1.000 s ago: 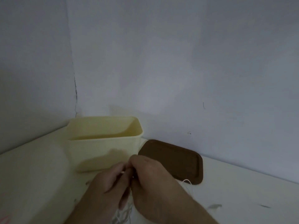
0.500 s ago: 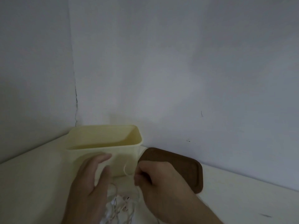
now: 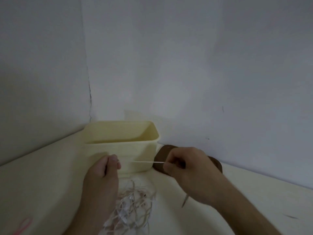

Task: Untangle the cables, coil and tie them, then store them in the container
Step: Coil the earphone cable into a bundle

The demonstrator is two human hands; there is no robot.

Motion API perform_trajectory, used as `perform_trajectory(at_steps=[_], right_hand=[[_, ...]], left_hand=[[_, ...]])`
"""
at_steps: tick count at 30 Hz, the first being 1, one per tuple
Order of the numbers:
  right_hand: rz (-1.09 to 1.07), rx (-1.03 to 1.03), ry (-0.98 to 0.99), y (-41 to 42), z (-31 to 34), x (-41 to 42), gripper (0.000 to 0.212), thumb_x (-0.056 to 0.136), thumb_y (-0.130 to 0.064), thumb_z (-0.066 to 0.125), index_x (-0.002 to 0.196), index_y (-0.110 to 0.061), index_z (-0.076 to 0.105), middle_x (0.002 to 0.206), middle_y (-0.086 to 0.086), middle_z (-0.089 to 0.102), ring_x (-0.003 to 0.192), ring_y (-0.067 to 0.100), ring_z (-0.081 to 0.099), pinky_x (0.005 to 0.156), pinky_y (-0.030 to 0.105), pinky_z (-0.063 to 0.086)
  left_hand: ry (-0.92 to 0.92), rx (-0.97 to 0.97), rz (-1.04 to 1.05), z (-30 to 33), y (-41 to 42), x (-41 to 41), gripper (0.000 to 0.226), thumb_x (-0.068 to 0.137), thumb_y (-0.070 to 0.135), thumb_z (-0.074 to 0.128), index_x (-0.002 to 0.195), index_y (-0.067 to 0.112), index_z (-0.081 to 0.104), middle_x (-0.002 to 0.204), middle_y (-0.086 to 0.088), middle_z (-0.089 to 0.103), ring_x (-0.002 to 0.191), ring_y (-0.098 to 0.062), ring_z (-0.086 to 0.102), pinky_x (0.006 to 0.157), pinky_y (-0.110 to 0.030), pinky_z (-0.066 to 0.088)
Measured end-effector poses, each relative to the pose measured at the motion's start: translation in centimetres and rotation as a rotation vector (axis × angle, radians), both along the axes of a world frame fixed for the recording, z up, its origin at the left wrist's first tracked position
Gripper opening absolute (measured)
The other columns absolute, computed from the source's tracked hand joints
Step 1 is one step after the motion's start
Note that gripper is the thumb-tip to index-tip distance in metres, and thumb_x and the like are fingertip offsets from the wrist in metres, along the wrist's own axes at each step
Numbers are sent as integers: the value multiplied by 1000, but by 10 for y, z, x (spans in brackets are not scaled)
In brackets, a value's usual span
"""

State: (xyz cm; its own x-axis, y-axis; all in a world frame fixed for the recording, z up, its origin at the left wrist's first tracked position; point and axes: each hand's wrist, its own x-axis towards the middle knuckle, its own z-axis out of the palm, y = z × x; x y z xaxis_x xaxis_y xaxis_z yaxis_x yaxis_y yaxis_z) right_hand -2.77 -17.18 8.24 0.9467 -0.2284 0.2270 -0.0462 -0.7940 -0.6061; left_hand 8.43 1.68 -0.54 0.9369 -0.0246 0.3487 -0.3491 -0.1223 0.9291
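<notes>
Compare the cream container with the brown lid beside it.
The container is pale cream, tall and open-topped; the lid is dark brown and flat. The container stands fully in view; the lid lies partly hidden behind the right hand. Both rest on the table with rounded corners.

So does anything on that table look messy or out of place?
Mainly the tangled cables, a loose snarl before the open container. Both hands pinch one strand taut. The brown lid lies off, beside the container.
</notes>
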Motion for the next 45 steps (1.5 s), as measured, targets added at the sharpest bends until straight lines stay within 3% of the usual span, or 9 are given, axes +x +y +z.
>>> perform_trajectory(at_steps=[9, 13, 19, 25, 30, 32, 35, 38, 45], right_hand=[[33, 637, -67, -14, 12, -6, 26, 104, -5, 60, 80, -2, 70, 54, 2, 36, 46, 12, 27, 45, 24, 21], [-49, 839, -53, 0, 5, 1, 28, 109, -6, 51, 83, -2, 63, 53, 7, 42, 39, 17, 32, 41, 22, 29], [-22, 838, -64, 32, -7, 6, 22, 111, -12, 49, 104, 5, 61, 71, 18, 74, 53, 26, 64, 57, 37, 52], [86, 482, -37, 52, -26, 4, 24, 101, -16, 65, 82, -14, 80, 74, -2, 80, 72, 9, 77, 71, 28, 62], [-28, -230, -198, 38, -26, 4, 23, 95, -36, 57, 82, -23, 71, 74, -8, 69, 68, 12, 64, 65, 37, 58], [101, -264, -280, 36, -26, 6, 33, 88, -14, 53, 109, -33, 70, 108, -18, 68, 92, 2, 62, 77, 29, 56], [404, -219, -285, 34, -29, 10, 72, 79, 3, 42, 141, -23, 66, 134, -16, 61, 111, -7, 56, 88, 12, 46], [476, -251, -323, 26, -29, 12, 47, 85, 4, 51, 121, -14, 74, 90, -14, 65, 92, 11, 63, 85, 32, 54], [191, -123, -366, 5, -31, 18, 21, 102, -26, 67, 83, -23, 76, 121, -23, 54, 123, 4, 50, 100, 15, 40]], left_hand=[[34, -15, 127, -9, 4, 15, 36, 105, 30, 52, 70, 23, 58, 64, 8, 58, 67, -25, 52, 65, -40, 38], [-323, 73, 175, 6, 3, -7, 9, 98, 28, 61, 90, 29, 59, 94, 12, 60, 93, -7, 57, 86, -21, 40], [-103, -47, -553, 7, -5, -34, 40, 93, 51, 61, 75, 17, 74, 64, -4, 67, 60, -16, 60, 59, -31, 47], [110, -167, -626, 10, -9, -33, 30, 103, 34, 53, 102, 27, 83, 102, -4, 81, 100, -15, 76, 88, -31, 61], [212, -245, -598, 15, -7, -28, 41, 108, 18, 45, 92, 1, 78, 81, -20, 76, 70, -35, 74, 56, -40, 60], [240, -238, -642, 14, -5, -29, 40, 108, 22, 47, 85, 2, 73, 59, -17, 58, 43, -28, 51, 41, -30, 43], [269, -190, -761, 14, -2, -28, 42, 103, 33, 60, 65, 16, 67, 51, -4, 32, 45, -14, 21, 48, -29, 15], [255, -214, -900, 16, 3, -26, 38, 94, 36, 65, 72, 5, 68, 51, -3, 25, 50, -16, 15, 50, -33, 11], [352, -399, -1013, 17, 9, -20, 37, 92, 33, 65, 85, -3, 66, 57, 2, 23, 51, -10, 18, 49, -26, 17]])
